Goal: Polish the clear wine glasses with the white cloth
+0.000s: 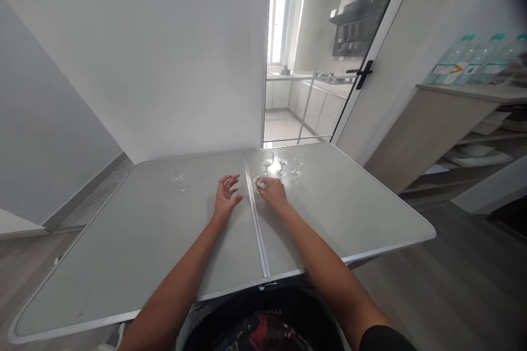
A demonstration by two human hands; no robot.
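Observation:
My right hand (272,193) is closed on a small clear stemmed glass (259,182), just right of the seam that crosses the white table (206,203). Much of that glass is hidden behind the fingers. Left of the seam, my left hand (226,197) hovers with curled fingers apart and nothing between them. Beyond my right hand, a clear stemmed glass (268,159), a second stemmed glass (282,160) and a third stemmed glass (297,163) stand upright in a row. Farther left is another transparent glass (176,175), so faint that its outline is hard to make out.
A plain wall (185,66) rises behind the table, beside a glazed door (321,38) with a black handle (364,73). On the right, several water bottles (457,60) stand on a wooden shelf unit (457,115). The table's front edge runs close to my body.

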